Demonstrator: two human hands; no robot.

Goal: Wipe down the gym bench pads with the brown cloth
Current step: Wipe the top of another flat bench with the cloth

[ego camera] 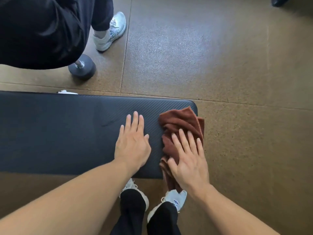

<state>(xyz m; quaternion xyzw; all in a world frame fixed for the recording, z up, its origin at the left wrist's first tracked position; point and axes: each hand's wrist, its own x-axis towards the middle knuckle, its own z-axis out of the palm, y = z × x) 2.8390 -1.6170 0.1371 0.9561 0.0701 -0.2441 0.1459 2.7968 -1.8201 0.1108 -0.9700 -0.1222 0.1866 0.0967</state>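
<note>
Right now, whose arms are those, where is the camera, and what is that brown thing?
There is only one picture. It comes from a camera worn on a person's head, looking down, so the two arms are that person's own. The long dark thing is a gym bench pad. The left hand rests flat on it with straight fingers. The right hand presses flat on a crumpled brown cloth at the end of the pad; part of the cloth hangs over the edge. Nothing is gripped. On the floor behind the bench lies a dumbbell, and another person's white sneaker stands nearby.
</note>
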